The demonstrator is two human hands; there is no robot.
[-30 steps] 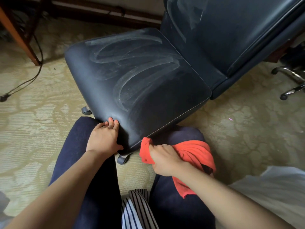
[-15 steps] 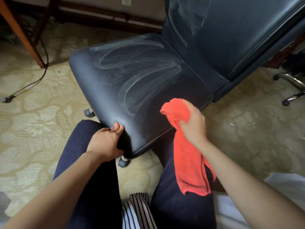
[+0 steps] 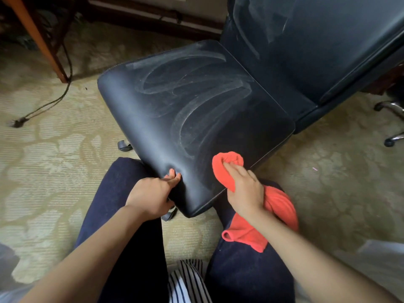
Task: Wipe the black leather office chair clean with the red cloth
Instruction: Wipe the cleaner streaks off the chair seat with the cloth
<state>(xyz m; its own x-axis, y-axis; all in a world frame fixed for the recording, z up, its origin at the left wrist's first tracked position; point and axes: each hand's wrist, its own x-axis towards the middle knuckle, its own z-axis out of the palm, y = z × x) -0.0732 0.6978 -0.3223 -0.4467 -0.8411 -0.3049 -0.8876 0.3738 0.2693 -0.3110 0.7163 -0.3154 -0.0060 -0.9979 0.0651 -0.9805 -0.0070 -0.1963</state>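
The black leather office chair (image 3: 196, 101) stands in front of me, its seat streaked with pale dusty swirls and its backrest rising at the upper right. My left hand (image 3: 153, 193) grips the seat's near front corner, fingers curled over the edge. My right hand (image 3: 244, 186) holds the red cloth (image 3: 227, 162) bunched under its fingers and presses it on the seat near the front right edge. The rest of the cloth hangs down over my right knee.
Patterned beige carpet (image 3: 54, 160) surrounds the chair. A wooden desk leg (image 3: 41, 40) and a black cable with plug (image 3: 19, 122) lie at the left. A second chair's chrome base (image 3: 393, 119) sits at the right edge. White fabric lies at lower right.
My right hand lifted the red cloth from my lap and brought it down onto the seat's front right area. My left hand stayed on the seat's corner.
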